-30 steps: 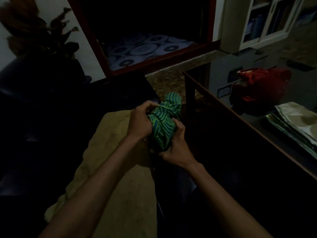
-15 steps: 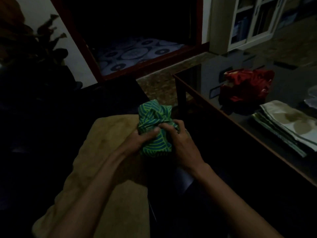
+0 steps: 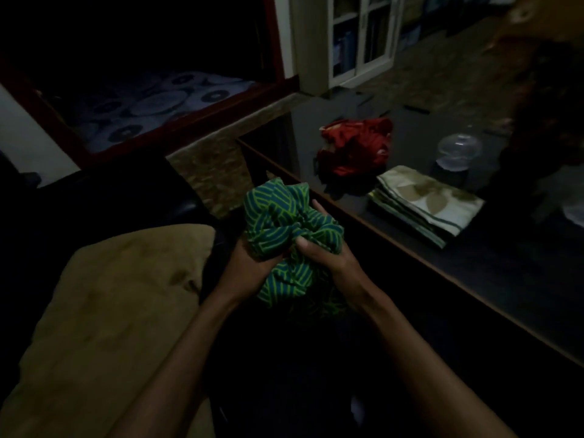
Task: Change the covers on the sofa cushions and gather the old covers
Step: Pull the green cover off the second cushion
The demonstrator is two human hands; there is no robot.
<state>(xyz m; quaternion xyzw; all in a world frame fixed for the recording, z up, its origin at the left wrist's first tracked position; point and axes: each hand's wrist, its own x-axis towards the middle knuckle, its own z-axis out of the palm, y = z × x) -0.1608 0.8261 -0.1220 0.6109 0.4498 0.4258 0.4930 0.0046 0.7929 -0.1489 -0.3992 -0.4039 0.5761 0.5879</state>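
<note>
Both hands, left [image 3: 249, 263] and right [image 3: 325, 254], clutch the bunched green cover [image 3: 284, 222], fingers curled into the cloth, beside the bare cushion [image 3: 120, 295].

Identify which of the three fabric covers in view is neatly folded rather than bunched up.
The pale leaf-print cover on the table: it lies flat and folded, unlike the crumpled red cover and the green striped cover in both hands.

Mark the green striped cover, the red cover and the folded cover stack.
green striped cover [image 3: 284, 222]: head view, bunched top above both hands.
red cover [image 3: 354, 147]: head view, middle of the crumpled heap.
folded cover stack [image 3: 426, 200]: head view, top leaf-print face.
</note>
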